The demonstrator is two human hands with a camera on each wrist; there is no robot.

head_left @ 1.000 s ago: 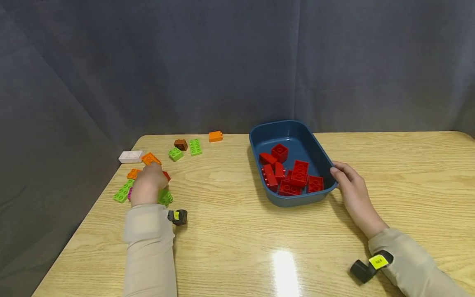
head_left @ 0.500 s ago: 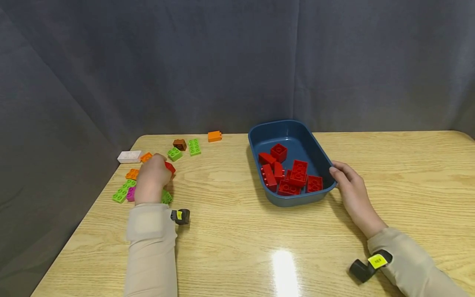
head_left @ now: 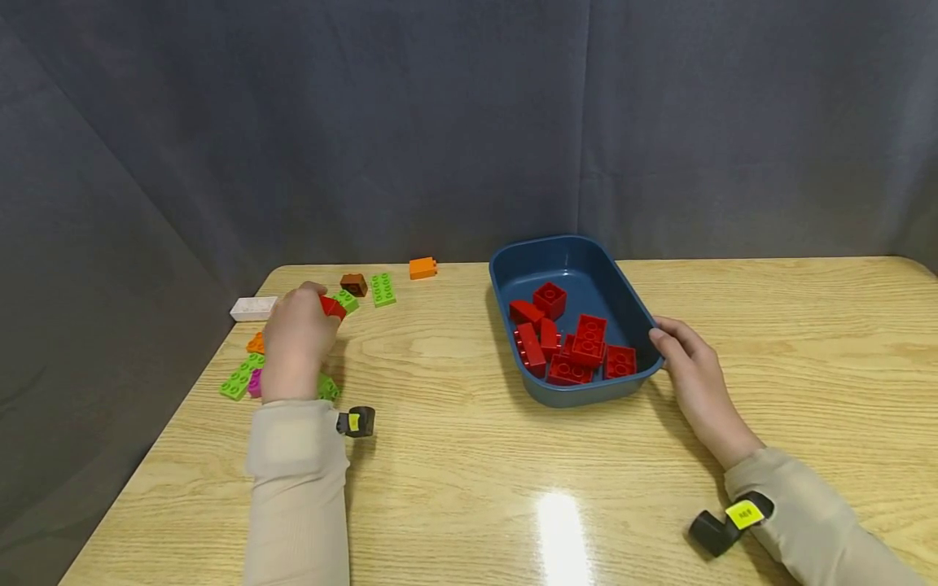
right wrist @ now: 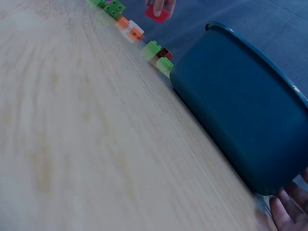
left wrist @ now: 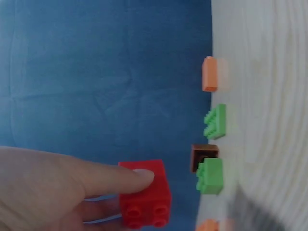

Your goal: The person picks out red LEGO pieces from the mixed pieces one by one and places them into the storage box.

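My left hand (head_left: pixel 296 330) pinches a red toy brick (head_left: pixel 332 308) above the left part of the table. In the left wrist view the thumb lies along one face of this brick (left wrist: pixel 153 196), its studs pointing down the picture. On the right, my right hand (head_left: pixel 696 370) holds the near right corner of a blue plastic bin (head_left: pixel 586 397), thumb at the rim. The right wrist view shows its fingers (right wrist: pixel 284 211) at the bin's lower edge. Several red bricks (head_left: pixel 531 350) lie jumbled inside the bin, mostly toward its near end.
Around the left hand lie a white brick (head_left: pixel 253 309), an orange brick (head_left: pixel 256 343), a green brick (head_left: pixel 240 378) and a magenta one (head_left: pixel 255 383). Farther back are a brown brick (head_left: pixel 354 284), green bricks (head_left: pixel 383 290) and an orange brick (head_left: pixel 422 268). A dark curtain (head_left: pixel 440 130) hangs behind the table.
My left hand has taken hold of the red brick among the loose bricks and raised it off the table. The right hand and bin have stayed essentially in place.
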